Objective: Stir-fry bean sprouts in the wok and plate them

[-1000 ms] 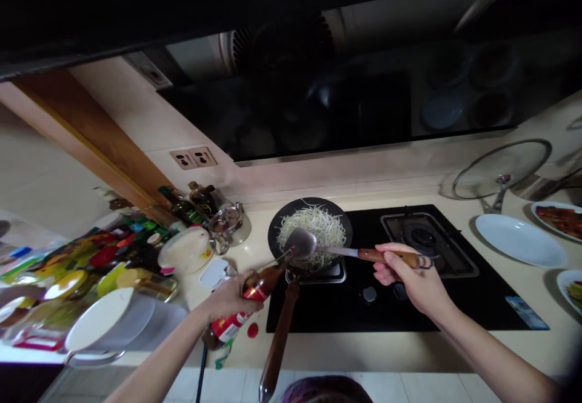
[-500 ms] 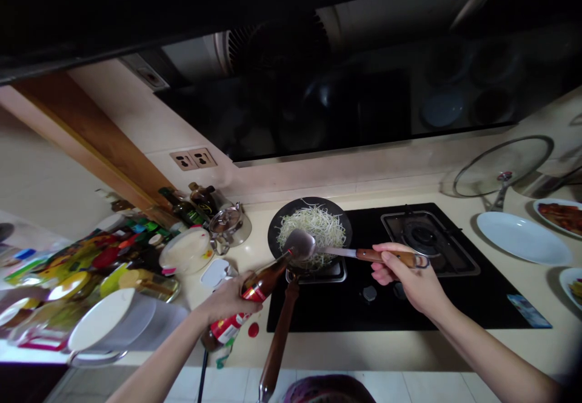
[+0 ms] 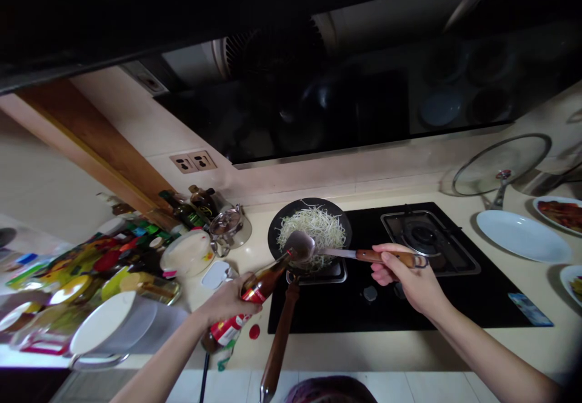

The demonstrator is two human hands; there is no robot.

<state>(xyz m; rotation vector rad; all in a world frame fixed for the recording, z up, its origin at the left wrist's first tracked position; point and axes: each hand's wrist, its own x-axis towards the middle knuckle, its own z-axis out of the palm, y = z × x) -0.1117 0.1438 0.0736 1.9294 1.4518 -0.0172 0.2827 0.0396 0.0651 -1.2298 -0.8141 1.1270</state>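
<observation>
A black gas hob (image 3: pixel 409 306) is set into a cream counter (image 3: pixel 364 354) beneath a dark range hood (image 3: pixel 282 118), with a glass pot lid (image 3: pixel 502 165) propped upright behind its far burner (image 3: pixel 422 236). To the right lie a bare white oval plate (image 3: pixel 522 236) and a plate of red food (image 3: pixel 560 215), while to the left a small steel pot (image 3: pixel 230 227) and dark glass bottles (image 3: pixel 184 212) stand below a double wall socket (image 3: pixel 193 161), beside a white bowl (image 3: pixel 186 253) and crowded packets (image 3: pixel 104 257)
</observation>
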